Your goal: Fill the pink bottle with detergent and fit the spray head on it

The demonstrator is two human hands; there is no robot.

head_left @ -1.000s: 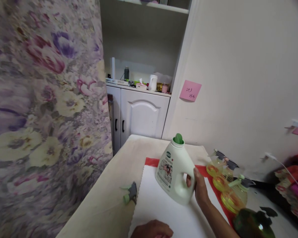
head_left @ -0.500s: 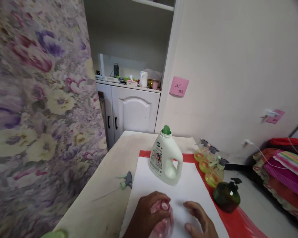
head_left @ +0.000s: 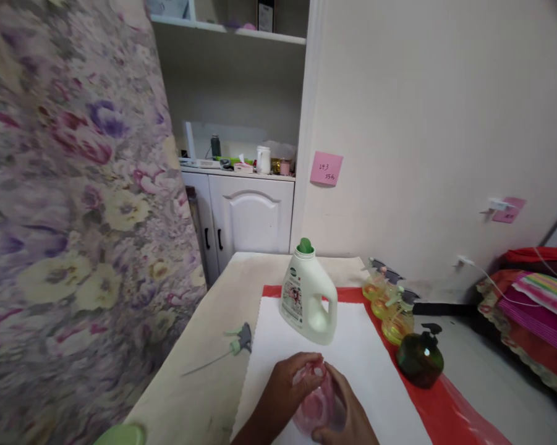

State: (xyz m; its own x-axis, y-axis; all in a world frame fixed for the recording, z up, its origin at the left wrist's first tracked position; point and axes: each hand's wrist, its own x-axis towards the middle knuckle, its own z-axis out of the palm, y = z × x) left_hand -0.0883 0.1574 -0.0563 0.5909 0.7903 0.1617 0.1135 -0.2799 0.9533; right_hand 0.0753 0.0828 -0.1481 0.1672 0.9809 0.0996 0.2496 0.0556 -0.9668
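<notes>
A pink clear bottle [head_left: 313, 408] with an uncapped round mouth stands over the white sheet [head_left: 371, 371] at the bottom of the view. My left hand [head_left: 290, 386] is closed round its neck and upper left side. Along its right side, my right hand [head_left: 345, 411] wraps the body, with the thumb low at the front. Just beyond them stands a pale green detergent jug [head_left: 306, 296], its neck uncapped and green inside. To the left lies a grey and green spray head [head_left: 241, 339] with a thin tube.
Several spray bottles with yellow liquid [head_left: 396, 324] line the sheet's right side. Nearer is a dark green pump bottle [head_left: 421, 358] on red plastic [head_left: 433, 405]. A light green round thing [head_left: 120, 434] sits at the bottom left. A floral curtain [head_left: 88, 247] hangs at left.
My right hand has moved left from beside the pink bottle and now holds its side. My left hand keeps its grip. The camera view has shifted slightly.
</notes>
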